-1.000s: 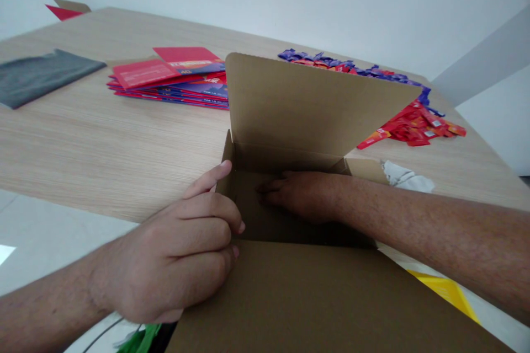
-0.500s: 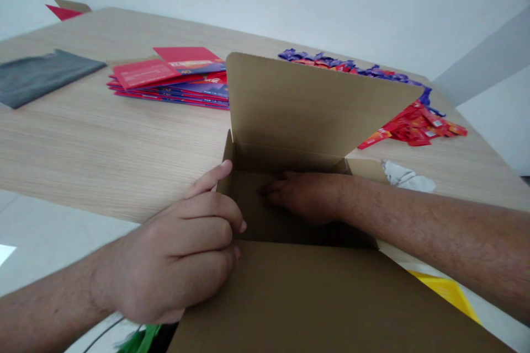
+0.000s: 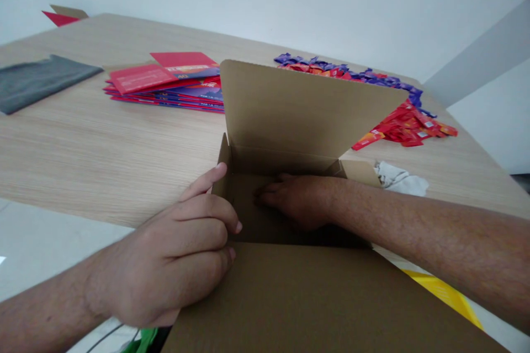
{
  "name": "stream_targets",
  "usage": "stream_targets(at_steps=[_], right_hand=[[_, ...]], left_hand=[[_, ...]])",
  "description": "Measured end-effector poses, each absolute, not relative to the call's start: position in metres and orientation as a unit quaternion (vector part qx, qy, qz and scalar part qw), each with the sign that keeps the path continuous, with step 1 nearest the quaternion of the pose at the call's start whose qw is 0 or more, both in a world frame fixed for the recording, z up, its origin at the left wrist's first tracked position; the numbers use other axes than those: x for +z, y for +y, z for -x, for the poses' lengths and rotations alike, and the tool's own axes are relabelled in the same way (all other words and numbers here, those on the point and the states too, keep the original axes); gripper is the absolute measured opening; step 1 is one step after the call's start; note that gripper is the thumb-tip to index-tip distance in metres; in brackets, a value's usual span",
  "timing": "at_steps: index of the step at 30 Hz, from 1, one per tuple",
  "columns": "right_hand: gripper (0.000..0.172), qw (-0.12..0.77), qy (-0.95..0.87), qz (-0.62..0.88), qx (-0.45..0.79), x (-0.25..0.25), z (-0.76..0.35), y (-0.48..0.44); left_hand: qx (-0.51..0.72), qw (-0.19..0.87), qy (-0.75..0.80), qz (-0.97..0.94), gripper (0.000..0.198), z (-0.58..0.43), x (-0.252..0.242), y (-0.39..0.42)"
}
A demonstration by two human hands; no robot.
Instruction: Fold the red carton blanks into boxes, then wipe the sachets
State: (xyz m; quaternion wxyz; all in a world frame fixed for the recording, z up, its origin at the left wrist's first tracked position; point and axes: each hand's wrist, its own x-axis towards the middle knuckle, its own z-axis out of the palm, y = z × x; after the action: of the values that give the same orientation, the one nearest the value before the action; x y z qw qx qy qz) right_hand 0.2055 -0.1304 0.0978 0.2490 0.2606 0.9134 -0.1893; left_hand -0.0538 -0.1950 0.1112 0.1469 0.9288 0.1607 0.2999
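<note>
A brown cardboard box (image 3: 298,107) stands in front of me with its flaps up and its inside facing me. My left hand (image 3: 178,253) is closed around the box's left edge, fingers curled over the rim and the index finger lying along the side flap. Down inside the box, my right hand (image 3: 296,198) rests against the shaded bottom with its fingers stretched out. Its palm side is hidden, and nothing shows in its fingers. The wide near flap (image 3: 310,292) slopes toward me below both hands.
Folded red and purple cartons (image 3: 165,80) lie stacked on the wooden table (image 3: 124,149), beside a grey cloth (image 3: 41,80). Behind the box are red and purple packets (image 3: 406,121). A crumpled white cloth (image 3: 401,179) lies at right. Something yellow (image 3: 443,292) shows below the table.
The view has shifted slightly, so most things sit a little further left and lower. Both hands keep nearly the same places on and in the box.
</note>
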Motion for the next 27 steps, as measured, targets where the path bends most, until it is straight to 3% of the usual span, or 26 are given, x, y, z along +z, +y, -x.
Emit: stream_targets(at_steps=[17,27], right_hand=[[0.074,0.281,0.894,-0.273,-0.219,0.1045,-0.1984,-0.1308],[0.072,0.251,0.9,-0.279,-0.221,0.0982,-0.2027,-0.1324]], left_hand=[[0.3,0.145,0.162,-0.929,0.025,0.0546,0.1124,-0.1959],[0.298,0.142,0.157,-0.931,0.025,0.0542,0.112,-0.1948]])
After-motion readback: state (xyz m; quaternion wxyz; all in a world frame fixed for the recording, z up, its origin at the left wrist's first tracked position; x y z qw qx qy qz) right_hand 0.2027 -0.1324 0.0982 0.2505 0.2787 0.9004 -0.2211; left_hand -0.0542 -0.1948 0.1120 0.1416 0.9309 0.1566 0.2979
